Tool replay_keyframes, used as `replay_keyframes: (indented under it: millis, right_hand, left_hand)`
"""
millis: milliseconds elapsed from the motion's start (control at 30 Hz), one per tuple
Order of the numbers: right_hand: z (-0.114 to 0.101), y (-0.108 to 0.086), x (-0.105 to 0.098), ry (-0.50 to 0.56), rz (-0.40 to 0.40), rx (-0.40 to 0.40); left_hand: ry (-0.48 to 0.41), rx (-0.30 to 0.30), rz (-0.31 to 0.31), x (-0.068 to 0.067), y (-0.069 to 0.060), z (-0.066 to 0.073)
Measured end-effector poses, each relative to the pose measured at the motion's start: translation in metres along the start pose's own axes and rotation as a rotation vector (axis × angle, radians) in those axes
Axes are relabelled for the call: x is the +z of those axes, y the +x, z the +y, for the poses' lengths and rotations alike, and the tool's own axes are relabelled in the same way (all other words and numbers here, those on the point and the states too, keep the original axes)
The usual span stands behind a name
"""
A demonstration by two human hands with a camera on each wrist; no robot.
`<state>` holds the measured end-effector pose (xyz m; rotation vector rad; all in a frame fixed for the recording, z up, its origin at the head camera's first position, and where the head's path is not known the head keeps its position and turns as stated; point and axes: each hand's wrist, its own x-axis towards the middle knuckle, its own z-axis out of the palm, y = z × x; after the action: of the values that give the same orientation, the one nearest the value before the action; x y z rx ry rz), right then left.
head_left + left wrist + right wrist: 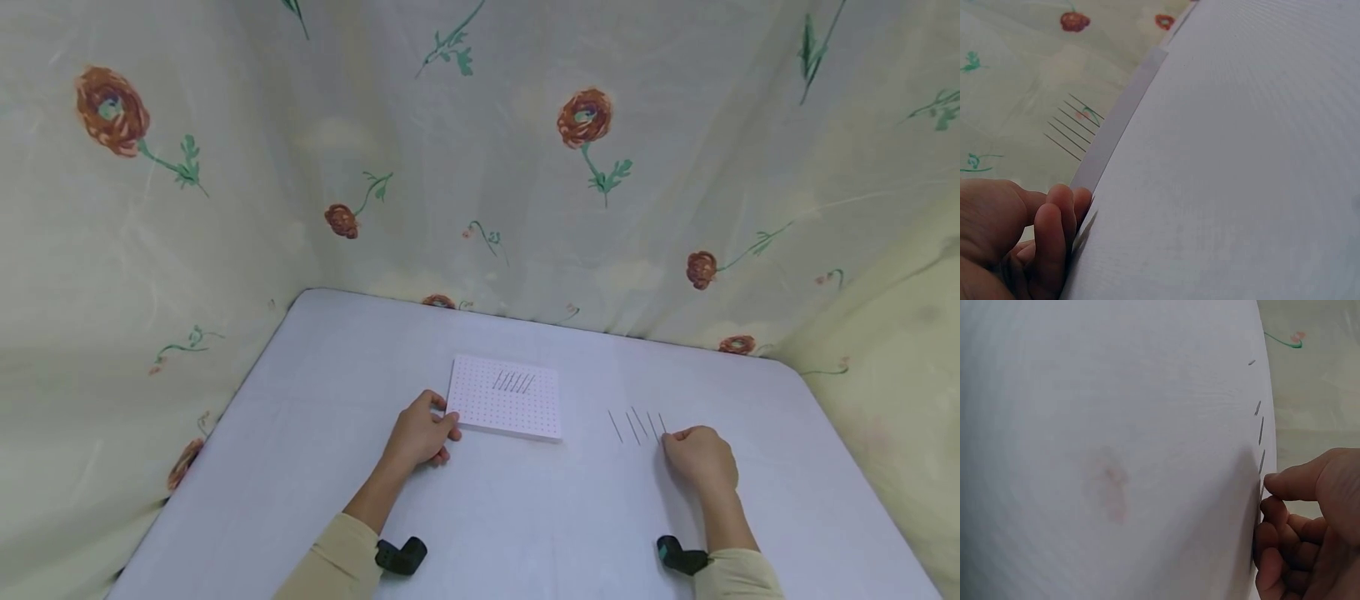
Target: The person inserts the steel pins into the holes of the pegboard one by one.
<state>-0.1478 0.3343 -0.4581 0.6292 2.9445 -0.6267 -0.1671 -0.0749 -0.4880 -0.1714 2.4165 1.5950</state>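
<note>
A white board dotted with rows of small holes lies on the table. Several thin dark sticks stand in a row in its far half; the left wrist view shows these sticks rising above the board's edge. My left hand holds the board's near left corner, thumb on top. To the right, more loose thin sticks lie side by side on the table. My right hand pinches the rightmost stick between thumb and forefinger; its lower end is hidden by the fingertips.
A white cloth covers the table. Flower-printed curtains hang behind it and at both sides. Black wrist devices sit by both sleeves. In the right wrist view, a faint reddish stain marks the white surface.
</note>
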Motion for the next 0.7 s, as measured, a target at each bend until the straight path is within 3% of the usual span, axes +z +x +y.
replay_keyframes:
  millis: [300,700]
  right_hand:
    - [-0.0034,-0.0007,0.0048,-0.043,0.036,0.031]
    - [-0.0078,0.0029,0.0048,-0.104,-0.007,0.082]
  left_hand:
    - [0.008,-0.015,0.009,0.0021,0.0008,-0.0014]
    - [0.013,-0.013,0.015,0.0035,0.0008,-0.0017]
